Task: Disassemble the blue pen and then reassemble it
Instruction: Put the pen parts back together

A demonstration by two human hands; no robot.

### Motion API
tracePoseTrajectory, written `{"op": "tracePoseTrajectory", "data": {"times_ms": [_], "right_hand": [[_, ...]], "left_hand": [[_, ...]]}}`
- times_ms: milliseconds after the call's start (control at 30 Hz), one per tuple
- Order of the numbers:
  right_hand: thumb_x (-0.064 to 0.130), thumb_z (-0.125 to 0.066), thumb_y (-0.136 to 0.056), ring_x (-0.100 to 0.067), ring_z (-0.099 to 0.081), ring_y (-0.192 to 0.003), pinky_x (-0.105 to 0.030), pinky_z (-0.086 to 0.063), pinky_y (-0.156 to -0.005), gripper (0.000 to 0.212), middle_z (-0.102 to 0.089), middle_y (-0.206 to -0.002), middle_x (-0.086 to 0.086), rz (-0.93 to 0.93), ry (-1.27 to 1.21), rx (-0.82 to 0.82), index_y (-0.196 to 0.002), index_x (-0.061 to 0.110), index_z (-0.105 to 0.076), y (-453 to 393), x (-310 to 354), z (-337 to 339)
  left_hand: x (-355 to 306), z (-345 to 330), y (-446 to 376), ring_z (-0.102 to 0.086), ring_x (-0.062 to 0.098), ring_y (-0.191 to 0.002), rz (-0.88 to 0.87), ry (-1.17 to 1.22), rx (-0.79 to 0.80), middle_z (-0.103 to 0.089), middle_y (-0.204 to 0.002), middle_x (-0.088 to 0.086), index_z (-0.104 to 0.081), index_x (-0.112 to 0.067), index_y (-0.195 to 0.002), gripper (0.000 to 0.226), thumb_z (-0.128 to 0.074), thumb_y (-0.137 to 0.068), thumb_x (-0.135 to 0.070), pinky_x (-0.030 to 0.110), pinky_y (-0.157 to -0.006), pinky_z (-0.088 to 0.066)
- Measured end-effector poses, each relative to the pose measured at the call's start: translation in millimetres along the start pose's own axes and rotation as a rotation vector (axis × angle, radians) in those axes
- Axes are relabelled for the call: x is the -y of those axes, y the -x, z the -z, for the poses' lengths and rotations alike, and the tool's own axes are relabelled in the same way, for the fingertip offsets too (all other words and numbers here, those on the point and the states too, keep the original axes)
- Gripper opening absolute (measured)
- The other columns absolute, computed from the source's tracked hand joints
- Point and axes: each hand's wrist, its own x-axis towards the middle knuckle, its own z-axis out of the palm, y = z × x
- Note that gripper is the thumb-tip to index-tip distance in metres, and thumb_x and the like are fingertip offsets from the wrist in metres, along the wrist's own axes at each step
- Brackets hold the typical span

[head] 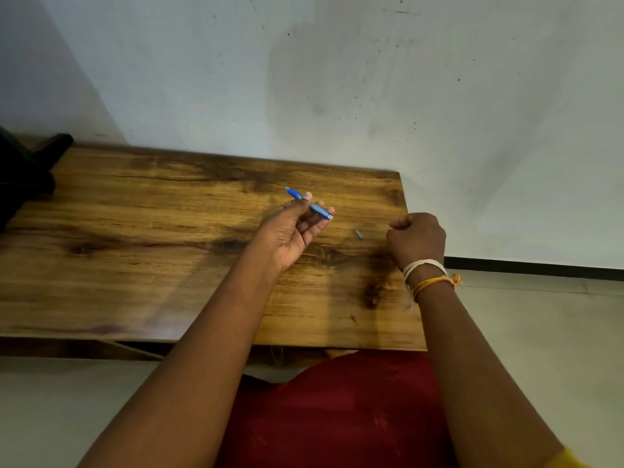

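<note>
Above table (169, 231) | left hand (290, 231) pinches slim blue pen (309, 203) | right hand (417, 236) clenched, contents unclear

A plain indoor room, likely a home or a simple work room: a wood-grain desk (141, 238) stands pushed against a scuffed, pale painted wall (337, 79) flecked with dark marks. To the right of the desk, a dark skirting strip (533, 265) runs along the wall's foot above a pale tiled floor (540, 332). A black object (23, 170) sits at the desk's far left corner.
</note>
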Motion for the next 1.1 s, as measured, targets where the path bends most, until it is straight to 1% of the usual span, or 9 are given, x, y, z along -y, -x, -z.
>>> {"op": "tracePoseTrajectory", "data": {"times_ms": [100,367,500,600,767,833,900,1000,1100], "right_hand": [[0.006,-0.06,-0.085,-0.03,-0.063,-0.095,-0.025,-0.041,-0.075,0.017,-0.068,-0.101,-0.013,-0.041,0.052,0.029,-0.099,0.006,-0.07,-5.4,-8.9,3.9],[0.01,-0.063,-0.088,-0.031,-0.064,-0.097,-0.026,-0.042,-0.078,0.016,-0.07,-0.102,-0.014,-0.046,0.126,0.058,-0.099,0.005,-0.072,-9.1,-21.0,7.0],[0.017,-0.066,-0.087,-0.029,-0.065,-0.091,-0.025,-0.044,-0.076,0.018,-0.071,-0.096,-0.015,-0.031,0.166,0.055,-0.097,0.004,-0.073,-8.8,-21.7,8.9],[0.019,-0.066,-0.087,-0.029,-0.065,-0.086,-0.026,-0.045,-0.073,0.02,-0.07,-0.093,-0.016,-0.036,0.203,0.06,-0.096,0.003,-0.071,-8.8,-22.7,9.9],[0.017,-0.061,-0.089,-0.023,-0.054,-0.075,-0.027,-0.041,-0.069,0.02,-0.066,-0.091,-0.015,-0.034,0.218,0.11,-0.096,-0.001,-0.067,-7.0,-21.1,7.3],[0.015,-0.061,-0.087,-0.025,-0.063,-0.074,-0.029,-0.05,-0.068,0.016,-0.069,-0.084,-0.014,-0.077,0.057,0.151,-0.086,0.001,-0.068,-5.4,-13.4,5.3],[0.013,-0.066,-0.086,-0.023,-0.071,-0.069,-0.033,-0.06,-0.069,0.013,-0.071,-0.076,-0.014,-0.16,-0.254,0.238,-0.074,0.007,-0.066,0.4,-0.4,2.8],[0.006,-0.07,-0.084,-0.014,-0.071,-0.062,-0.026,-0.06,-0.063,0.005,-0.071,-0.076,-0.012,-0.18,-0.67,0.401,-0.08,0.006,-0.066,10.5,16.3,-2.9],[-0.002,-0.068,-0.083,-0.015,-0.071,-0.066,-0.026,-0.06,-0.07,0.005,-0.071,-0.08,-0.014,-0.137,-0.808,0.451,-0.088,0.0,-0.068,15.1,23.2,-8.2]], "left_hand": [[6.0,-3.1,-1.8,-0.074,0.023,-0.073,0.011,0.001,-0.004,-0.07,-0.083,0.017,-0.058,-0.002,-0.095,0.009,-0.059,-0.091,-0.009,0.028,-0.06,-0.059],[20.1,-11.7,-4.9,-0.074,0.026,-0.072,0.039,0.022,-0.014,-0.073,-0.07,0.015,-0.059,-0.003,-0.092,0.006,-0.062,-0.09,-0.008,0.03,-0.057,-0.059],[22.6,-13.4,-5.4,-0.074,0.025,-0.071,0.05,0.02,-0.012,-0.072,-0.07,0.015,-0.059,-0.002,-0.092,0.006,-0.062,-0.09,-0.008,0.03,-0.056,-0.058],[22.9,-13.4,-5.1,-0.074,0.026,-0.073,0.048,0.031,-0.024,-0.071,-0.079,0.018,-0.06,-0.002,-0.092,0.007,-0.062,-0.089,-0.007,0.03,-0.056,-0.058],[22.3,-12.9,-5.5,-0.074,0.026,-0.073,0.036,0.036,-0.028,-0.072,-0.079,0.018,-0.059,-0.002,-0.093,0.008,-0.062,-0.089,-0.008,0.031,-0.057,-0.059],[21.8,-11.6,-6.0,-0.074,0.026,-0.073,0.03,0.037,-0.032,-0.073,-0.077,0.017,-0.059,-0.002,-0.093,0.008,-0.061,-0.09,-0.008,0.031,-0.058,-0.059],[21.0,-9.6,-7.0,-0.074,0.026,-0.074,0.018,0.044,-0.045,-0.073,-0.079,0.018,-0.058,-0.003,-0.095,0.008,-0.061,-0.091,-0.009,0.031,-0.059,-0.059],[19.6,-7.1,-9.6,-0.074,0.024,-0.073,-0.004,0.058,-0.079,-0.07,-0.088,0.019,-0.058,-0.003,-0.094,0.007,-0.061,-0.09,-0.008,0.03,-0.061,-0.06],[16.7,-4.0,-10.5,-0.073,0.02,-0.071,-0.029,0.067,-0.105,-0.069,-0.089,0.017,-0.059,-0.003,-0.094,0.007,-0.062,-0.089,-0.006,0.029,-0.062,-0.06]]}}
